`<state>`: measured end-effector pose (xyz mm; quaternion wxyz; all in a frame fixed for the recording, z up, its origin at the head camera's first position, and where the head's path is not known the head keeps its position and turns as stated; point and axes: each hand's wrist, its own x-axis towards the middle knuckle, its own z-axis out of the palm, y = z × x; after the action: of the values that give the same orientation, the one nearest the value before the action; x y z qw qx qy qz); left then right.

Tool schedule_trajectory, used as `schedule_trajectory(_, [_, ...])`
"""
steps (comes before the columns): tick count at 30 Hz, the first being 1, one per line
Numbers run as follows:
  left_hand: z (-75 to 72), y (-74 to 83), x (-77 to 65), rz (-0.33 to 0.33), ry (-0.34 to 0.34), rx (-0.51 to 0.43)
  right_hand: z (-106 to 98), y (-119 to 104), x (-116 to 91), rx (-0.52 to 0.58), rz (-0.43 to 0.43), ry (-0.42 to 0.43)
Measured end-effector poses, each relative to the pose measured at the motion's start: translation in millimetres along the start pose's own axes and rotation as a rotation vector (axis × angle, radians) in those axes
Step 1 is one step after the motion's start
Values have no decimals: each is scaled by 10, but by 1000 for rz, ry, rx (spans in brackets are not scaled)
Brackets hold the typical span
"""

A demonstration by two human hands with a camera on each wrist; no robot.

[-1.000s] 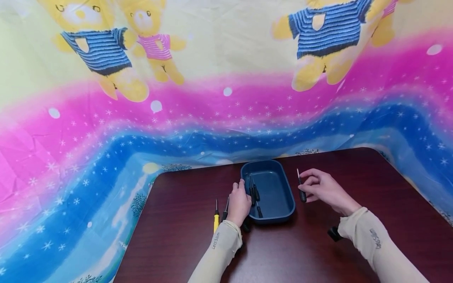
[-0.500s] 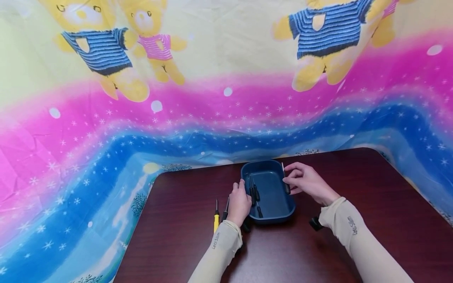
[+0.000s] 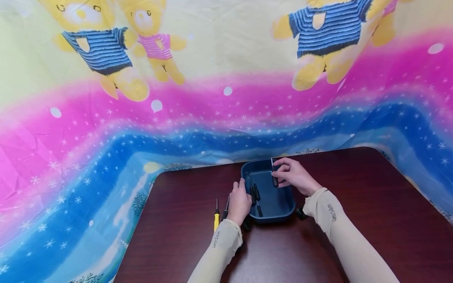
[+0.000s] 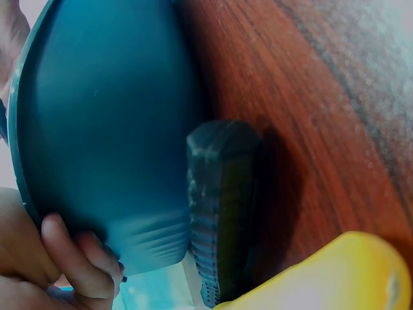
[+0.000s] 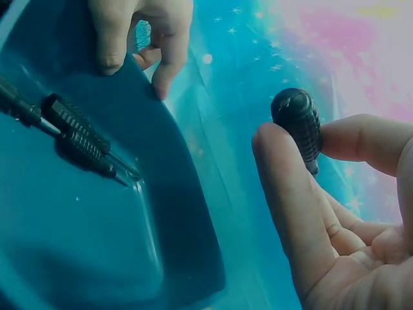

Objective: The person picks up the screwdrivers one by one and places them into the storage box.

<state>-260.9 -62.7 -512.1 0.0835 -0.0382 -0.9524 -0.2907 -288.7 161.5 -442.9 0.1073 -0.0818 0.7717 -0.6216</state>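
Three dark screwdrivers [image 3: 256,193] lie along the nine o'clock side of the blue tray [image 3: 272,221], which sits on the table [image 3: 357,181]. Over the tray's two o'clock part, the right hand [image 3: 296,177] has its fingers [image 5: 361,141] pinching a fourth screwdriver [image 3: 275,181] by the handle, blade up toward twelve; I judge that this fingertip hold gives fine control. At nine o'clock the left hand [image 3: 240,202] pinches the tray's rim, I suspect to stop it sliding.

My right wrist view adds that the left hand's digits fall on both sides of that rim, and that the pinched handle is apart from the tray. Only my head view gives me the blade. Outside, toward eight o'clock, lie a yellow screwdriver [image 3: 216,222] and a black screwdriver [image 3: 224,214]; my left wrist view shows a ribbed dark handle [image 4: 222,200] close beside the tray wall, contact hard to tell.
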Motion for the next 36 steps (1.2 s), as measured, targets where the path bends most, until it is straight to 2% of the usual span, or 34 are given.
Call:
schedule_trajectory(13, [-1,14,1,-7,11,20,178,35,333,-30,38,19])
schedule_trajectory(29, [17,-8,14,-2,5,24,335,199,643,-57,184,32])
schedule_trajectory(36, [19,-12,16,2,12,24,377,263,726,-65,212,27])
